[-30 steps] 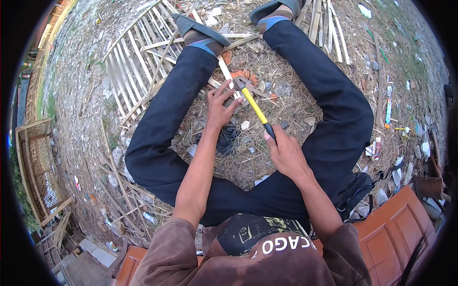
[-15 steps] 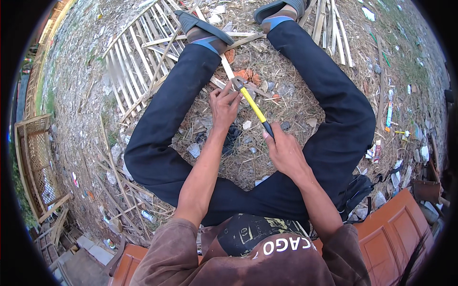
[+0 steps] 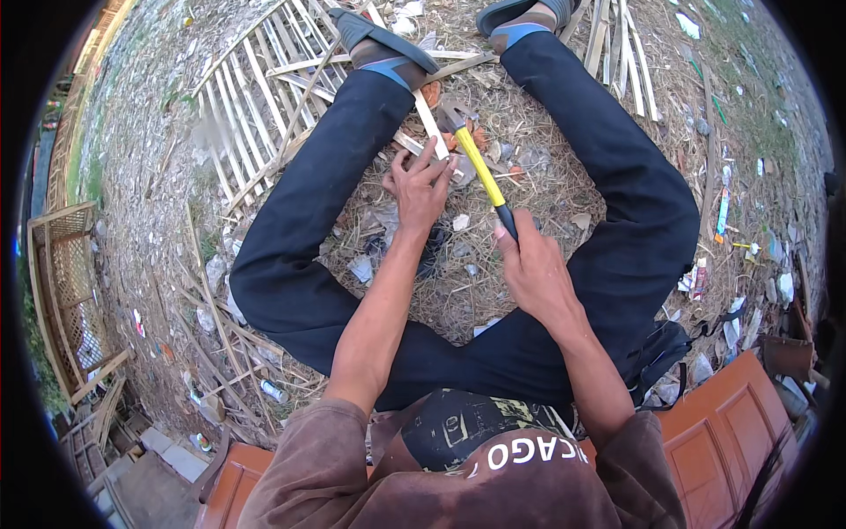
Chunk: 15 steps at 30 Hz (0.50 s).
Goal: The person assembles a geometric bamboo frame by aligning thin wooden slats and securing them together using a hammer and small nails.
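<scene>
While I monitor the head view remotely, I register the following state. The right hand point(image 3: 538, 273) is closed around the dark grip of a hammer point(image 3: 480, 165); its fingers are wrapped and the thumb lies along the handle. The hammer head points away from the person, just beside a pale wooden slat point(image 3: 429, 123). I cannot tell how high the head is above the ground.

The left hand point(image 3: 419, 194) is at the near end of the slat. Its fingers are bent and slightly apart, with thumb and forefinger close together at the slat's end. I cannot tell whether they pinch a fastener; anything that small is not resolved.

The slat lies between the person's legs and runs forward until the left sandal point(image 3: 388, 42) covers part of it.

Progress, by my assessment: partway. Done: a slatted panel point(image 3: 251, 115), beyond the left leg, already has many strips set side by side in a row. Open: the slat at the left hand seems to be the piece in work, and I cannot confirm that its near end is fixed to anything. Also open: a bundle of slats point(image 3: 631, 75) beyond the right leg appears loose and unassembled.
</scene>
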Motion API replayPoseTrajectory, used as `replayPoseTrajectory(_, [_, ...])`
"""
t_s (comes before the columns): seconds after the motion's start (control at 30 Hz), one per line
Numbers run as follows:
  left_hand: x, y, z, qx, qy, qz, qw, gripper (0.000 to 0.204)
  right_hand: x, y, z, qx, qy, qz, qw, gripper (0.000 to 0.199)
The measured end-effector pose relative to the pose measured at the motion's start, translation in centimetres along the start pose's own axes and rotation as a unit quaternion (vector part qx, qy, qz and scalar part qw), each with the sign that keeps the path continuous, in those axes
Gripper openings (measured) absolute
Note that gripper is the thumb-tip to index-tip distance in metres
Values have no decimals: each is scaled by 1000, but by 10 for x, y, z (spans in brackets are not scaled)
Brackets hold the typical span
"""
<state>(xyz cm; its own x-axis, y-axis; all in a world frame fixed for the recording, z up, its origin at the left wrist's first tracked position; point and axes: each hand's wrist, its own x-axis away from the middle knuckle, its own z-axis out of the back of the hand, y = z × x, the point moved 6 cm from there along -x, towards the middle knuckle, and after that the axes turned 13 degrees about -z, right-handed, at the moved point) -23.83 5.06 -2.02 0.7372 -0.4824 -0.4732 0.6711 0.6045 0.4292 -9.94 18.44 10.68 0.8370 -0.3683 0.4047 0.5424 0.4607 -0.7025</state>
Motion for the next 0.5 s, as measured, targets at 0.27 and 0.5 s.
replayPoseTrajectory(0.27, [0,-1,-1,-11,-7,-23,1000,17,4,18,-16,29,-21,-7,999,16])
replayPoseTrajectory(0.5, [1,-4,2,-16,-10,-18,1000,15,13,-24,5,-26,-1,43,999,16])
